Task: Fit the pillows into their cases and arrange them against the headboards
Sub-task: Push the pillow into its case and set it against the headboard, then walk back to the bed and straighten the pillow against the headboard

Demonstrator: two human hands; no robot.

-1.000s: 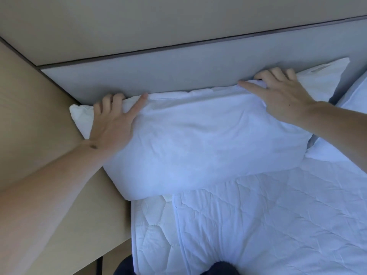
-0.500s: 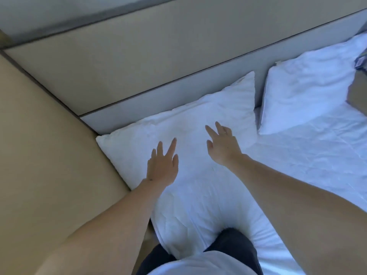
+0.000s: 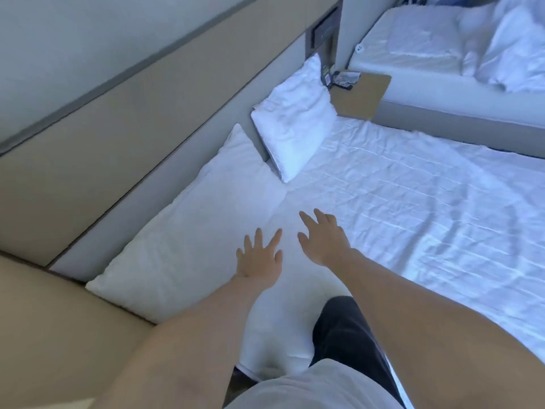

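1. Your left hand (image 3: 259, 258) and right hand (image 3: 323, 240) hover spread-fingered, gripping nothing.
2. At ten o'clock, the near pillow (image 3: 188, 231) lies against the headboard (image 3: 165, 169).
3. At twelve o'clock, the far pillow (image 3: 295, 122) leans beside it.

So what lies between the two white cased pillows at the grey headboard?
Nothing: head view shows the near white pillow and the far white pillow almost meeting, only a dark sliver of headboard between.

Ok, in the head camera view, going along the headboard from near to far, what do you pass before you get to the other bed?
Near pillow lying flat → second pillow propped up against the headboard → wooden bedside table with small dark items I cannot identify → the other bed.
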